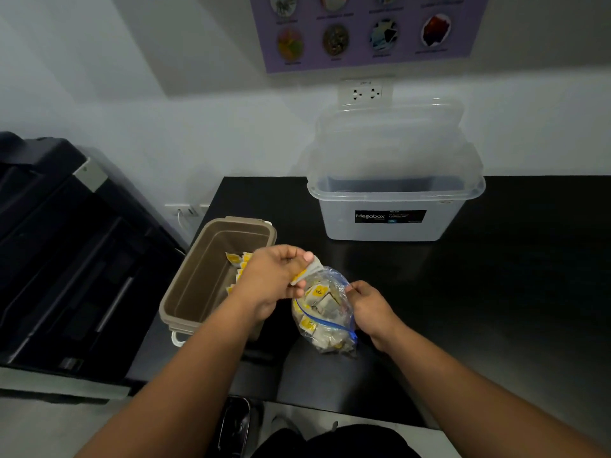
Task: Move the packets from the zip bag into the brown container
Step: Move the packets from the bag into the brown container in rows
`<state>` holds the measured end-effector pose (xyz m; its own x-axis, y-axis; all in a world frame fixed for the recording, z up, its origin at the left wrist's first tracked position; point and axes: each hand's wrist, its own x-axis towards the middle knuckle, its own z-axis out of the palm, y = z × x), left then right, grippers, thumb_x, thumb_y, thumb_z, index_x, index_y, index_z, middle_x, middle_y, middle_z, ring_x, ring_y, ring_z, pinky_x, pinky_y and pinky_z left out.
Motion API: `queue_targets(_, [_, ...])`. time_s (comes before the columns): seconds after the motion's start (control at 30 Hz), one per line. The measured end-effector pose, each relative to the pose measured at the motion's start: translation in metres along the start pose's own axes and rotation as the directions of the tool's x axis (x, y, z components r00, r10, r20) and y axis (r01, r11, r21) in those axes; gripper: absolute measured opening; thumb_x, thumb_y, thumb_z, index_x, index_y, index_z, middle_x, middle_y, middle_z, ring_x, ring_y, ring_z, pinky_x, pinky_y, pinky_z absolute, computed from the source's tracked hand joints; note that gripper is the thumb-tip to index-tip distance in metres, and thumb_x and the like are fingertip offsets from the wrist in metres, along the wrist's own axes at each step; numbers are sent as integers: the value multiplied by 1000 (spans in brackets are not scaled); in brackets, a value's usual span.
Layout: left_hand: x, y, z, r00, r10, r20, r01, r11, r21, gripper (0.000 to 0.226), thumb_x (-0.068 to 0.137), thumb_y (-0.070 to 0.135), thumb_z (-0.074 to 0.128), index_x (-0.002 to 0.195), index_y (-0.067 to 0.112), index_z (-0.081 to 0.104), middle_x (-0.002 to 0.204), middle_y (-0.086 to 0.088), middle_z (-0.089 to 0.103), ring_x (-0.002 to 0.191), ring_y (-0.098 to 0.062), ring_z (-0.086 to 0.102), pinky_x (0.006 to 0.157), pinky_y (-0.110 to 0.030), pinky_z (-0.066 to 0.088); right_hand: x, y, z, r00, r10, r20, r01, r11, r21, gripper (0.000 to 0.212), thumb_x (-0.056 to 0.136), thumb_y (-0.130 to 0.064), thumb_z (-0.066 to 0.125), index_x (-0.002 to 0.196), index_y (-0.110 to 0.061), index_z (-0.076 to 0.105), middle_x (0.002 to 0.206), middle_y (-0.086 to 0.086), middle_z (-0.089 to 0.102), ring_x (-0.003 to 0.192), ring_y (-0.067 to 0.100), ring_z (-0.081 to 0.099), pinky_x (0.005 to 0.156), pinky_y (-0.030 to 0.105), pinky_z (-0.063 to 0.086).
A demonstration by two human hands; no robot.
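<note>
One dark, printer-like machine (66, 242) stands off the left edge of the black surface (496, 276). Just inside that left edge sits the brown container (205, 276). It is open, and its long side runs from the front toward the back. A batch of stored packets (236, 262), yellow and white, stands along its right inner wall.

Above the container's right rim hangs the left hand (271, 276). Its fingers are curled and its thumb is pressed down, pinching a small bunch of held packets (310, 269). The bunch sticks out to the right of the fingertips, just over the mouth of the bag. How many packets are in it cannot be told.

The zip bag (325, 312) lies on the surface just right of the container, near the front edge. It is clear plastic with a blue zip strip, and its mouth is open toward the back. It bulges with bagged packets (317, 292), white with yellow labels.

The right hand (370, 305) grips the right side of the bag's mouth, its thumb and fingers pinching the plastic beside the blue strip.

Farther right, at the back edge of the surface, stands a translucent box (390, 223) with a black "Megabox" label on its front. Its clear lid (390, 140) rises upright from the back of the box against the white wall. Whether the lid rests on the rim or behind it cannot be told. Above the lid is a white wall outlet (365, 93), and above that hangs a purple poster (363, 28) with round pictures.
</note>
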<state>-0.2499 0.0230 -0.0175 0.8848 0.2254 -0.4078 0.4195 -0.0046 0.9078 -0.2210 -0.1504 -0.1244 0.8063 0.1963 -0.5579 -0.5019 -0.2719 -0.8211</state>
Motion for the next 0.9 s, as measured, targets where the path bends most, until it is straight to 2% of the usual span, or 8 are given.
queue_targets(0.17, [7,31,-57,999,17,48,-21,996,81,11,98,11,62,92,7,70,70,0,65,55,-5,56,51,-17,50,2,-6,9,998,32,-47,-31,999,13,23,110,-30,46,106,-18,64,110,11,70,102,25,70,89,43,60])
queue_targets(0.43, [45,46,-136,991,-112,75,68,892,447,15,92,2,68,104,9,75,105,-13,75,92,-23,74,78,-31,61,-1,-11,27,992,55,-117,-51,998,35,22,110,-30,46,107,-18,64,111,12,70,104,28,70,93,48,59])
queue_targets(0.47, [50,46,-141,993,-84,89,18,818,574,19,90,4,71,105,13,75,106,-8,74,94,-23,74,84,-34,60,-2,-11,29,990,58,-125,-53,998,43,22,110,-29,46,108,-18,64,111,12,70,103,27,70,88,44,60])
queue_targets(0.53, [60,44,-147,987,-1,158,-136,504,853,29,87,10,76,112,23,73,112,1,69,97,-17,67,88,-31,54,-4,-12,34,988,65,-143,-57,997,59,22,111,-29,45,109,-18,64,111,11,70,101,24,70,78,36,58])
queue_targets(0.6, [68,42,-143,973,30,229,-231,175,957,41,85,12,77,122,27,68,119,1,65,98,-14,60,85,-26,48,-5,-12,37,984,66,-165,-56,996,65,22,111,-28,46,108,-17,64,111,11,70,101,25,70,76,35,57])
queue_targets(0.67, [78,35,-138,971,7,239,-239,-28,971,47,83,11,77,127,22,64,122,-3,64,103,-19,61,87,-27,50,-5,-12,42,981,61,-183,-49,997,67,23,111,-29,46,108,-17,65,111,12,70,103,27,70,82,39,59])
queue_targets(0.77, [91,18,-139,968,0,252,-249,-167,954,38,87,9,72,123,12,62,115,-8,66,104,-23,64,93,-32,53,-4,-10,48,977,50,-209,-37,997,69,24,110,-30,46,108,-16,65,111,13,71,105,29,70,87,42,58])
queue_targets(0.9, [104,1,-145,950,18,310,-301,-199,933,42,94,7,61,135,8,50,119,-13,64,107,-28,65,97,-40,54,-2,-7,55,972,45,-231,-21,994,104,23,110,-30,47,107,-17,65,111,12,72,101,26,71,81,39,59])
